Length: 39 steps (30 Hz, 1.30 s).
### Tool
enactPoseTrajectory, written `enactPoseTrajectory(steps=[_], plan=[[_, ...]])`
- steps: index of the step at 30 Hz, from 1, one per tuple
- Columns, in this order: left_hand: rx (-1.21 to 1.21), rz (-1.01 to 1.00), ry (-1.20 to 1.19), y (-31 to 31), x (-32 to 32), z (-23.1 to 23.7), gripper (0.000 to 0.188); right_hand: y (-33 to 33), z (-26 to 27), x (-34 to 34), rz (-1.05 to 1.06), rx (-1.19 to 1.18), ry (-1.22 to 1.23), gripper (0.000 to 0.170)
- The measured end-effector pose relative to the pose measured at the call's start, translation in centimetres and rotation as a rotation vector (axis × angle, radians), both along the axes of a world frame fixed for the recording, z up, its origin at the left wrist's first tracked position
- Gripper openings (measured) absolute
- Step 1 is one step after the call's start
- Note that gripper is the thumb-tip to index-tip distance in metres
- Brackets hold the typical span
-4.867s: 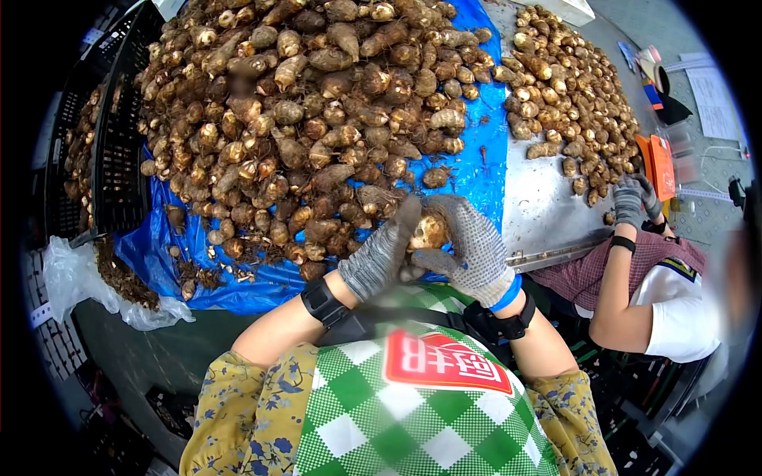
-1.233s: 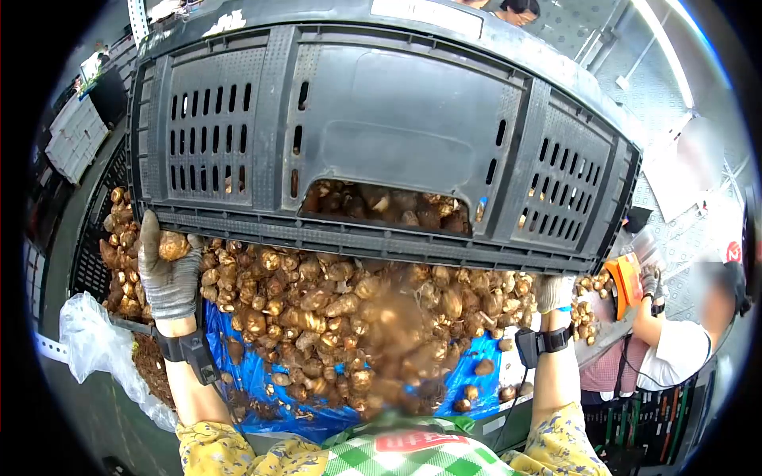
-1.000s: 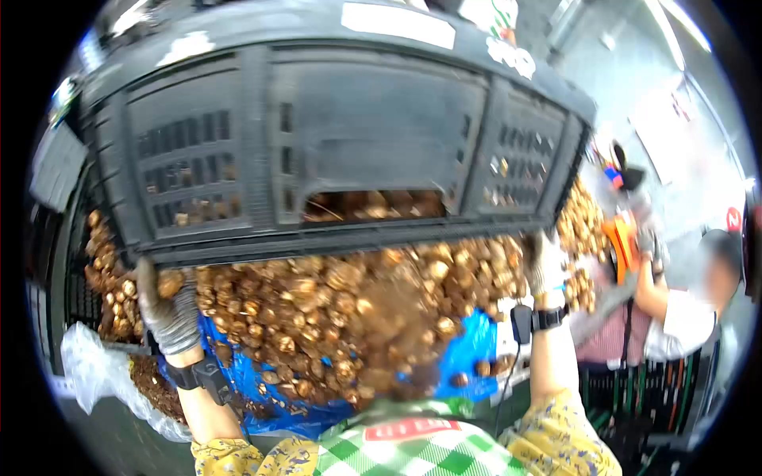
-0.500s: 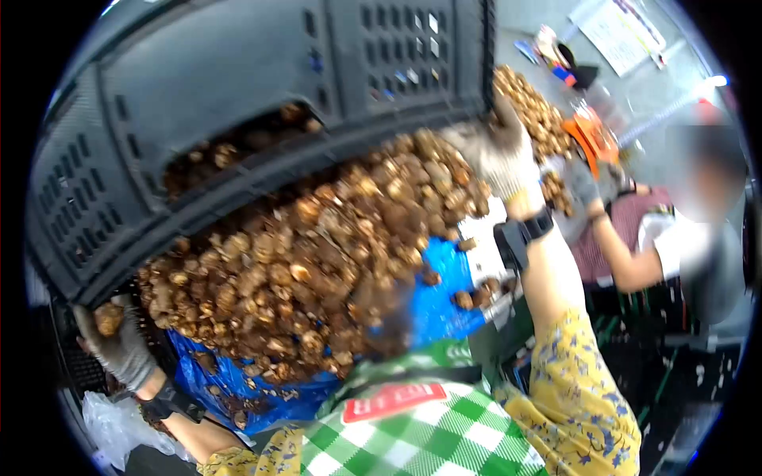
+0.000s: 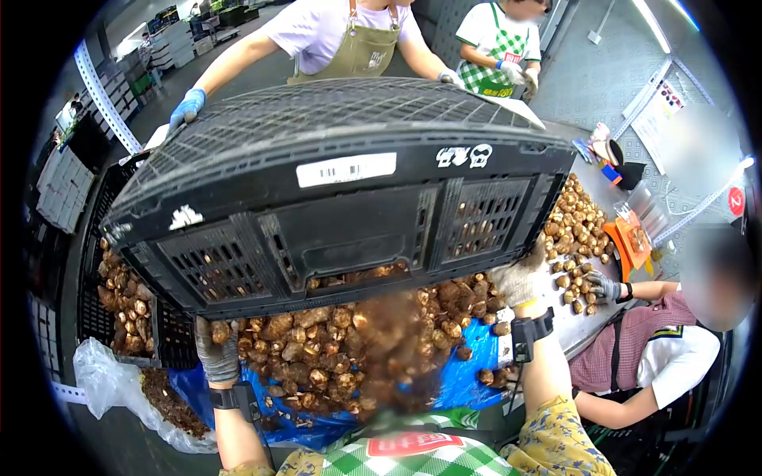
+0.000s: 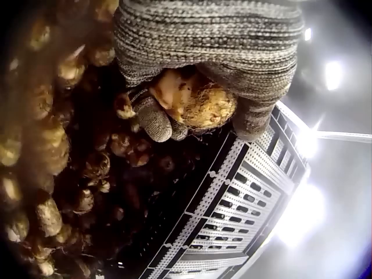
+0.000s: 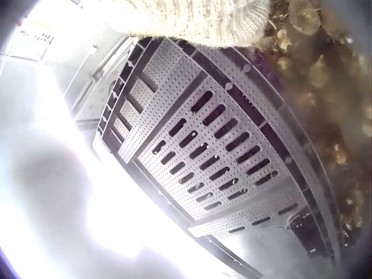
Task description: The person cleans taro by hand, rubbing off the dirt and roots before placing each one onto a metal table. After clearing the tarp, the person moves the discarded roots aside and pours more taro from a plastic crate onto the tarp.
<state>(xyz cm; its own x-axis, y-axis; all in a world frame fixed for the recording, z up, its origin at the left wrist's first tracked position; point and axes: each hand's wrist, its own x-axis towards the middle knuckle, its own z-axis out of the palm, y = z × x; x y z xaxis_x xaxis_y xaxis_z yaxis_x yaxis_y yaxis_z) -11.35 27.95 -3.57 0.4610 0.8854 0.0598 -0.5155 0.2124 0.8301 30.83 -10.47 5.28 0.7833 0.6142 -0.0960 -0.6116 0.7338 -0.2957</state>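
A large black plastic crate (image 5: 349, 230) is tipped upside down, its slotted side facing me and its open rim low over a heap of brown taro (image 5: 298, 345). My left hand (image 5: 216, 357), in a grey glove, is at the rim's left corner. In the left wrist view its fingers curl round one taro (image 6: 203, 107), beside the crate wall (image 6: 226, 215). At the right end of the rim my right hand (image 5: 520, 282) holds the crate in a pale glove, its fingertips hidden. The right wrist view shows that glove (image 7: 197, 20) right at the crate's edge.
A person across the table has a blue-gloved hand (image 5: 189, 105) at the crate's far edge. Another black crate (image 5: 171, 337) stands at left. Smaller taro (image 5: 579, 214) lie at right near an orange scale (image 5: 627, 246) and a seated person. Blue sheeting (image 5: 464, 361) covers the table.
From working on a taro with both hands, my hands have come to the tipped crate. Over the last half second the crate levels out and its mesh bottom comes into view.
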Motion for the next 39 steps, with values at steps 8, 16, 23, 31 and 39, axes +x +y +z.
enactPoseTrajectory(steps=[8,16,23,31,39], plan=[[-0.280,-0.338,-0.418,1.7,1.6,-0.7,0.053,1.1,5.0,-3.6,-0.078,0.040,0.019,0.044],[-0.252,-0.357,-0.547,4.0,1.7,-0.9,0.043,3.0,14.0,-7.2,0.053,0.084,-0.052,0.039],[-0.402,-0.136,-0.550,3.5,1.3,-1.5,0.046,2.6,19.3,-11.0,0.215,0.095,-0.208,0.034],[-0.456,-0.248,-0.684,4.5,0.5,-0.8,0.046,3.6,23.4,-18.3,0.156,0.019,-0.442,0.046],[-0.477,-0.195,-0.582,5.7,-0.2,-0.2,0.022,0.8,11.1,-2.9,0.022,-0.612,-1.078,0.051]])
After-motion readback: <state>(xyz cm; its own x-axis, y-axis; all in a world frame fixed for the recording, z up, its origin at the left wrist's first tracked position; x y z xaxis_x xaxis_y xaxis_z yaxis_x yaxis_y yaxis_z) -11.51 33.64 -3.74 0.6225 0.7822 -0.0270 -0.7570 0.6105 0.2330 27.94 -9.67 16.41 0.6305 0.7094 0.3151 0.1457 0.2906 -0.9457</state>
